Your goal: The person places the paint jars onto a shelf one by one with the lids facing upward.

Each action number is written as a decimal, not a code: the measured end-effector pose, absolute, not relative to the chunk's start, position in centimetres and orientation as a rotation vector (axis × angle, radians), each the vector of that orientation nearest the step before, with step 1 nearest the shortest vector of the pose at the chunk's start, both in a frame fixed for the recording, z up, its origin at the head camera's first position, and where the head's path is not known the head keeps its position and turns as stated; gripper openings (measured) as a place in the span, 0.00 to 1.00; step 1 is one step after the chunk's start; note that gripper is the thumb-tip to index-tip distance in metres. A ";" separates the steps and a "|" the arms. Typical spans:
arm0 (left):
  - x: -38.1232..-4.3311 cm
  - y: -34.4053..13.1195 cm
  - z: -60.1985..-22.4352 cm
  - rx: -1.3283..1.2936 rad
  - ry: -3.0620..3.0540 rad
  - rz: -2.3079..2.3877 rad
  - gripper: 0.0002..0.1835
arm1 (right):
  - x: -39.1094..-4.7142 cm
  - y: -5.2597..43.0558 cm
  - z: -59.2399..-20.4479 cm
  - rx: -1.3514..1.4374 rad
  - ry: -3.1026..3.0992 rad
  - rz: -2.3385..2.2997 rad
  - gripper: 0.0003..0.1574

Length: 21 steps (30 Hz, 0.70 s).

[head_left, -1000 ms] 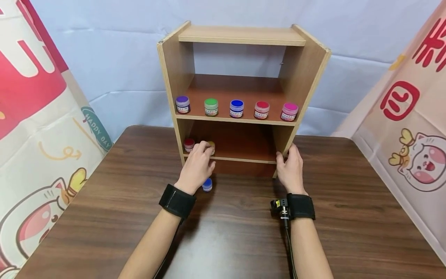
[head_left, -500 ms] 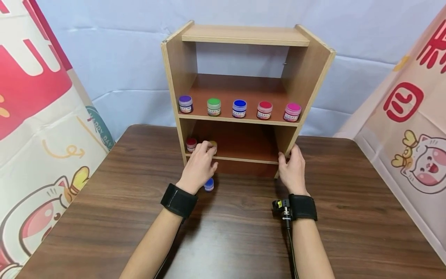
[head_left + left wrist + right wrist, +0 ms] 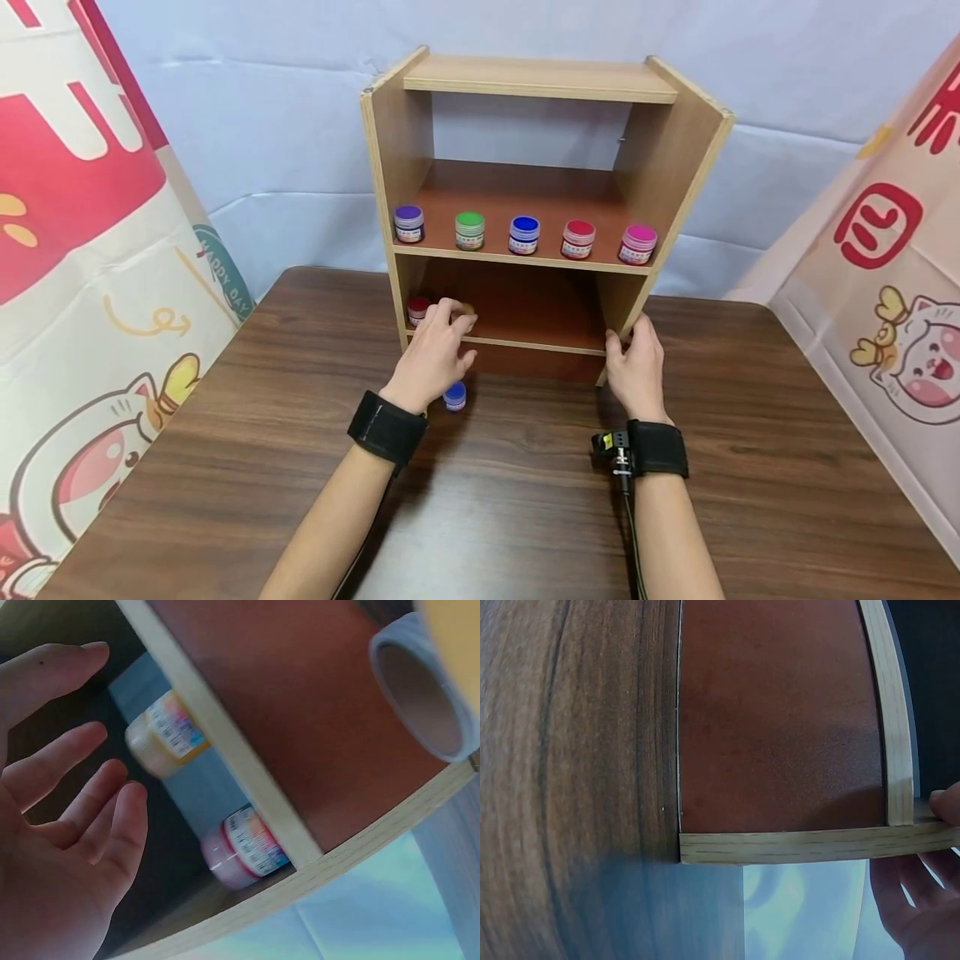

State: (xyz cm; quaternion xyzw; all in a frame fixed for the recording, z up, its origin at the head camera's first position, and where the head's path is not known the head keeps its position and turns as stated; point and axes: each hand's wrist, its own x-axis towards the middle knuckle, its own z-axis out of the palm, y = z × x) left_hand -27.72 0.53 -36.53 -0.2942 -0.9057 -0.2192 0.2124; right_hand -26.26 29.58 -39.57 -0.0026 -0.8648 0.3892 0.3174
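My left hand (image 3: pixel 429 354) reaches to the lower shelf of a small wooden shelf unit, its fingers relaxed and spread. In the left wrist view, a gap shows between those fingertips and a yellow jar (image 3: pixel 166 733) labelled like paint. Beside the yellow jar, a red-lidded jar (image 3: pixel 244 847) stands near the left side wall. A blue-lidded jar (image 3: pixel 454 396) sits on the table just below my left hand. My right hand (image 3: pixel 637 367) grips the unit's right side panel (image 3: pixel 810 844) low down, thumb on the inner side and fingers outside.
Jars with purple (image 3: pixel 408 223), green (image 3: pixel 469 230), blue (image 3: pixel 523 235), red (image 3: pixel 578 239) and pink (image 3: pixel 638 244) lids line the middle shelf's front edge. The unit stands at the back of a dark wooden table (image 3: pixel 510 508). Printed cloths hang on both sides.
The shelf unit appears slightly further right as the head view shifts. My left fingers have eased a little away from the yellow jar. My right hand keeps its grip on the panel.
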 end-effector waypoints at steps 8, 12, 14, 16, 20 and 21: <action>-27.4 -0.3 -35.3 -0.908 -2.576 -0.696 0.13 | -26.3 29.7 -39.6 -0.001 -2.268 1.020 0.22; -27.2 -0.3 -35.3 -0.925 -2.680 -0.649 0.11 | -26.2 29.7 -39.7 -0.004 -2.273 1.018 0.22; -27.2 -0.3 -35.4 -0.925 -2.725 -0.634 0.11 | -26.2 29.6 -39.7 -0.002 -2.273 1.018 0.22; -27.2 -0.2 -35.7 -0.928 -2.780 -0.623 0.13 | -26.2 29.6 -39.6 -0.001 -2.273 1.017 0.22; -27.5 -0.1 -36.6 -0.936 -2.921 -0.580 0.16 | -26.2 29.5 -39.5 -0.006 -2.272 1.014 0.22; -27.5 -0.2 -36.8 -0.936 -2.958 -0.559 0.17 | -26.2 29.5 -39.5 -0.008 -2.272 1.012 0.22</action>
